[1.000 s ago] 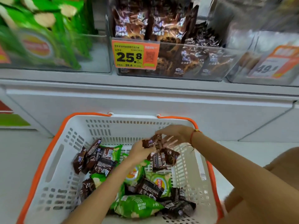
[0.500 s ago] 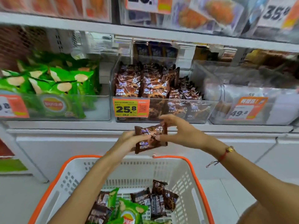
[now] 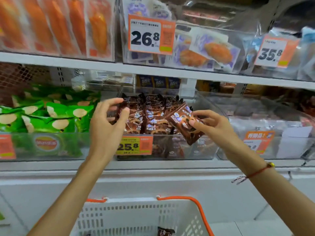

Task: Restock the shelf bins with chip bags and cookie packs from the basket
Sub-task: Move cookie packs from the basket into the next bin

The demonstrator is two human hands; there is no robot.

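We see brown cookie packs (image 3: 150,114) filling the clear bin (image 3: 201,150); at its 9 o'clock, the neighbouring bin (image 3: 71,147) holds green chip bags (image 3: 51,114). Our right hand (image 3: 213,126) pinches a tilted, glossy brown pack (image 3: 182,120); our left hand (image 3: 107,128) hangs released.

Price tags read 26.8 (image 3: 150,35) and 35.8 (image 3: 272,52) on the upper bins, 25.8 (image 3: 134,145) on the cookie bin (image 3: 196,149); green chip bags (image 3: 46,143) carry a Lay's logo.
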